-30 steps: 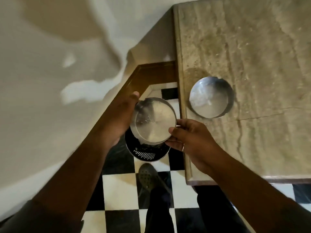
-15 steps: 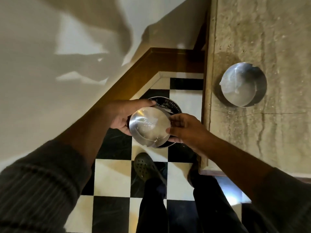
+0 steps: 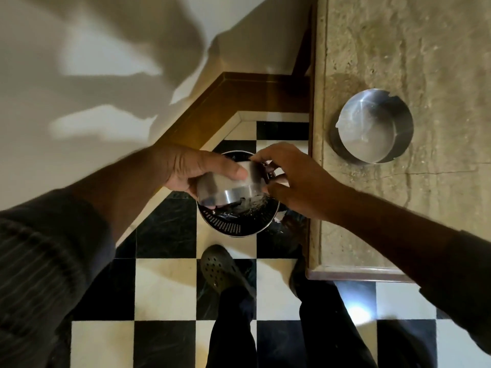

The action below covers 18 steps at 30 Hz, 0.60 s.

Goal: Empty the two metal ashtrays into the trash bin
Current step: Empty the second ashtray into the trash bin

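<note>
Round metal ashtray [image 3: 228,187] now tipped over black perforated trash bin [image 3: 236,221], left hand [image 3: 186,168] and right hand [image 3: 295,181] clasping it; first dump underway; next, second steel ashtray [image 3: 372,126] on stone desk [image 3: 425,62] right of bin

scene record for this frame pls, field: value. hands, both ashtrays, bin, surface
left hand: grips the held ashtray, thumb across its side wall
right hand: fingers on the same ashtray's far side
held ashtray: tipped over, directly above the bin
trash bin: round, black inside, on the checkered floor beside the table
second ashtray: upright on the table, untouched
table: stone top, right of the bin
task state: first ashtray being emptied; second not yet done
</note>
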### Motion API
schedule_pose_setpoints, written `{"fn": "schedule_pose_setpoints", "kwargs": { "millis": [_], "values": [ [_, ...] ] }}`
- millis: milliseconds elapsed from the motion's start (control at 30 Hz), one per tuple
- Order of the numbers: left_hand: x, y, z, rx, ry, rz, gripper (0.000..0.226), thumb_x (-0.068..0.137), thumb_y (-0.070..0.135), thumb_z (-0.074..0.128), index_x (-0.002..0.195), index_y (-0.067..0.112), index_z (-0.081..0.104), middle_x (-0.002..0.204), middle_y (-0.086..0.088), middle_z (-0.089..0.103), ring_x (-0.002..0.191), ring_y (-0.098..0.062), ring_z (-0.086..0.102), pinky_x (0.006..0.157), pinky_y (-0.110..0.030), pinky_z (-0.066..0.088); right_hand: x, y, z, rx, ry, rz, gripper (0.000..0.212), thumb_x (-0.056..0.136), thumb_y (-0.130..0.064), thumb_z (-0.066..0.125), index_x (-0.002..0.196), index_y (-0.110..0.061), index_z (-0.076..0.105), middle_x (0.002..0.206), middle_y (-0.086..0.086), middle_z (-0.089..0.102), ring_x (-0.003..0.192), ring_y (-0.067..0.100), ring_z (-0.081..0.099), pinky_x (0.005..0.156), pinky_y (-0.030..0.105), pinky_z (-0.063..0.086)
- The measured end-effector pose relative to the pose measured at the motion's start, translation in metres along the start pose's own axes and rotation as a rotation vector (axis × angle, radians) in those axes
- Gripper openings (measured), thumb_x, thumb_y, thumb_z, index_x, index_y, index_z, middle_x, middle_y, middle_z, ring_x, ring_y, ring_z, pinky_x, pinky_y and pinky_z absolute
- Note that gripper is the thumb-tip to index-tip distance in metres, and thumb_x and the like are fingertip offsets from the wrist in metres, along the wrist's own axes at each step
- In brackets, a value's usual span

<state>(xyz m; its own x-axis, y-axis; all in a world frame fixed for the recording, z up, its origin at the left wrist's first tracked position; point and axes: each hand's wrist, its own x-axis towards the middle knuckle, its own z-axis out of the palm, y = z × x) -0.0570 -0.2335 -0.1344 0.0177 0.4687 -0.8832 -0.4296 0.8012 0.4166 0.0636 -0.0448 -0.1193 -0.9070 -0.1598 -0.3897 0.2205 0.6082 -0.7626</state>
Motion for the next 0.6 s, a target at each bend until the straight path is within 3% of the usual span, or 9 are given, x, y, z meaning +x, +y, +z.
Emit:
{"fn": "schedule_pose_setpoints", "kwargs": {
  "millis": [33,133,267,367,433,500,567,600],
  "values": [
    [0.003,0.001,0.001,0.095,0.053,0.024,0.108,0.025,0.055,0.092,0.122,0.020,0.058,0.109,-0.007,0.070,0.093,-0.021,0.069,0.072,-0.035,0.058,-0.004,0.004,0.000,-0.099,0.001,-0.050,0.060,0.085,-0.016,0.068,0.138,-0.019,0.041,0.138,0.002,0.043,0.121,0.010,0.045,0.092,0.010,0.039],
    [0.006,-0.005,0.011,0.503,0.300,0.068,0.115,0.041,0.056,0.089,0.138,0.023,0.037,0.130,-0.002,0.053,0.113,-0.024,0.056,0.089,-0.045,0.057,-0.017,0.015,0.008,-0.272,0.026,-0.145,0.083,0.086,-0.042,0.063,0.150,-0.013,0.019,0.158,0.013,0.023,0.144,0.023,0.026,0.113,0.032,0.033],
    [0.019,-0.040,0.019,1.042,0.553,0.319,0.141,0.040,0.079,0.073,0.153,0.016,0.015,0.152,-0.006,0.035,0.133,-0.027,0.040,0.103,-0.041,0.046,-0.030,0.016,0.006,-0.359,0.225,-0.274,0.096,0.085,-0.051,0.063,0.148,0.002,0.013,0.159,0.024,0.008,0.150,0.029,0.007,0.122,0.032,0.016],
    [0.028,-0.054,0.022,1.091,0.601,0.471,0.145,0.044,0.079,0.071,0.156,0.010,0.008,0.158,-0.012,0.029,0.139,-0.030,0.034,0.107,-0.035,0.038,-0.033,0.009,-0.001,-0.369,0.444,-0.416,0.104,0.080,-0.052,0.068,0.144,0.004,0.009,0.153,0.030,0.004,0.148,0.035,-0.003,0.122,0.042,0.014],
    [0.033,-0.058,0.027,1.080,0.616,0.518,0.148,0.046,0.079,0.071,0.156,0.008,0.004,0.159,-0.014,0.027,0.142,-0.031,0.031,0.110,-0.034,0.031,-0.033,0.004,-0.008,-0.406,0.562,-0.512,0.109,0.081,-0.058,0.063,0.148,-0.004,-0.004,0.154,0.021,-0.005,0.147,0.031,-0.010,0.122,0.044,0.008],
    [0.039,-0.060,0.028,1.062,0.627,0.544,0.151,0.046,0.081,0.072,0.157,0.009,-0.002,0.162,-0.013,0.023,0.145,-0.029,0.028,0.115,-0.040,0.032,-0.031,0.000,-0.010,-0.423,0.655,-0.583,0.110,0.082,-0.064,0.055,0.148,-0.007,-0.013,0.153,0.012,-0.015,0.147,0.029,-0.014,0.122,0.046,0.005],
    [0.040,-0.052,0.031,0.988,0.647,0.582,0.152,0.045,0.079,0.076,0.157,0.010,-0.001,0.161,-0.010,0.025,0.145,-0.027,0.028,0.115,-0.042,0.034,-0.032,0.004,0.005,-0.450,0.601,-0.568,0.113,0.080,-0.069,0.050,0.148,-0.008,-0.015,0.156,0.008,-0.019,0.147,0.028,-0.015,0.122,0.048,0.004],
    [0.040,-0.046,0.033,0.930,0.661,0.604,0.150,0.045,0.075,0.078,0.157,0.011,0.001,0.159,-0.009,0.028,0.144,-0.025,0.029,0.113,-0.040,0.034,-0.031,0.009,0.017,-0.508,0.468,-0.515,0.116,0.077,-0.074,0.049,0.150,-0.008,-0.012,0.158,0.009,-0.016,0.148,0.029,-0.014,0.122,0.050,0.006]
  ]
}}
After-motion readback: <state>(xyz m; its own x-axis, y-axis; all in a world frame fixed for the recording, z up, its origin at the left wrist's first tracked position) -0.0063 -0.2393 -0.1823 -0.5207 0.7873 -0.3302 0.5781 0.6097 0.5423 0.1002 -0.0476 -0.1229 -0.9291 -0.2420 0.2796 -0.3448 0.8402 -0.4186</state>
